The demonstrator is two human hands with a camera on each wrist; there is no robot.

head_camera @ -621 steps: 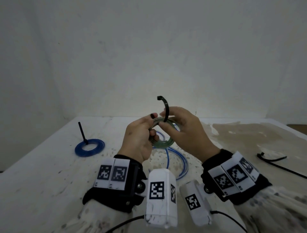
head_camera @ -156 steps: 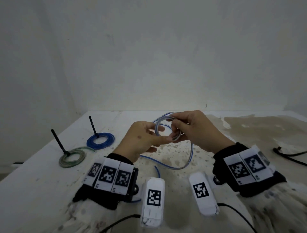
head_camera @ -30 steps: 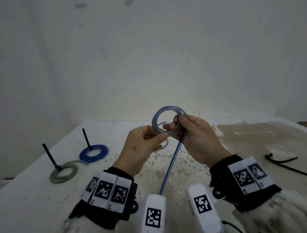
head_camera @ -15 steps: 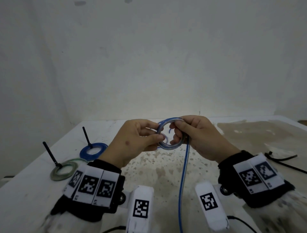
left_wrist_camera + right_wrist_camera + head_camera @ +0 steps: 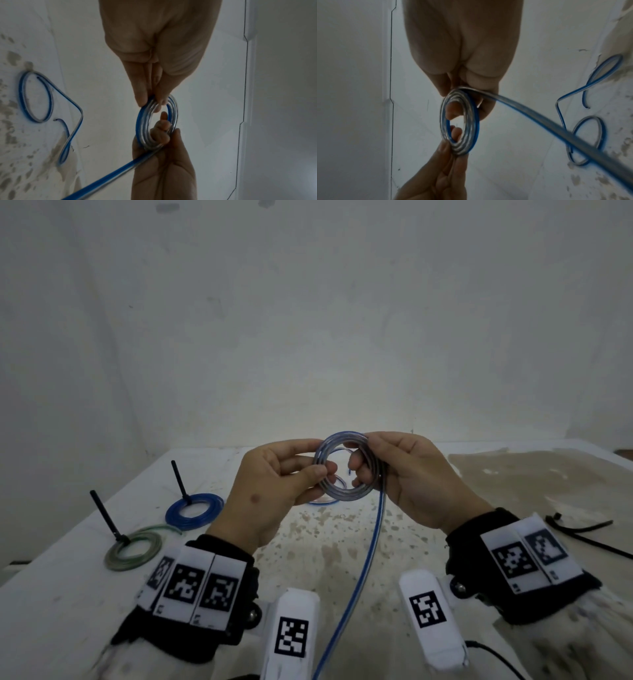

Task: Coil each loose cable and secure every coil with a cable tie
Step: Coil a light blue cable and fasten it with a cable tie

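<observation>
A clear-and-blue cable coil (image 5: 345,497) (image 5: 142,121) (image 5: 471,119) is held upright above the table between both hands. My left hand (image 5: 320,460) (image 5: 150,102) pinches its left side with thumb and fingers. My right hand (image 5: 363,463) (image 5: 462,97) grips the right side, with fingers through the ring. The loose tail (image 5: 370,553) (image 5: 102,177) (image 5: 539,116) runs from the right hand down toward me. A tied blue coil (image 5: 205,520) and a tied green coil (image 5: 116,559) lie at the left, each with a black tie end sticking up.
Another loose clear-and-blue cable (image 5: 20,97) (image 5: 600,129) lies curled on the stained white table (image 5: 342,542) behind the hands. Loose black cable ties (image 5: 582,529) lie at the right. A pale wall closes off the back.
Over the last second the hands brought the coil down a little and the tail swung from the coil's left underside to its right side. Both hands keep their hold.
</observation>
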